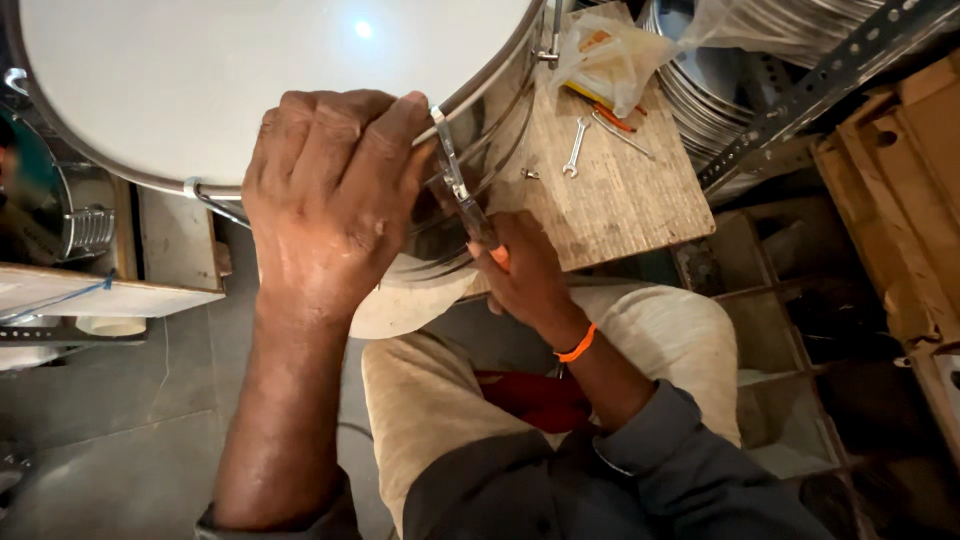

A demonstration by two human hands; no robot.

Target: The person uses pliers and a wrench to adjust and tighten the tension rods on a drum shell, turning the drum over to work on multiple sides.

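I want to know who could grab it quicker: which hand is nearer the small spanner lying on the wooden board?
Right. The right hand grips a tool just below-left of the spanner; the left hand rests farther left on the drum rim.

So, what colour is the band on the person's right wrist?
Orange. The band circles the right wrist just below the right hand, clearest in the head view.

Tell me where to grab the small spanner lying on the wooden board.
Grip the small spanner at its thin middle shank, coming from above. It lies flat on the wooden board, ends pointing up and down the picture, with bare wood either side for fingertips. A bolt sits just left.
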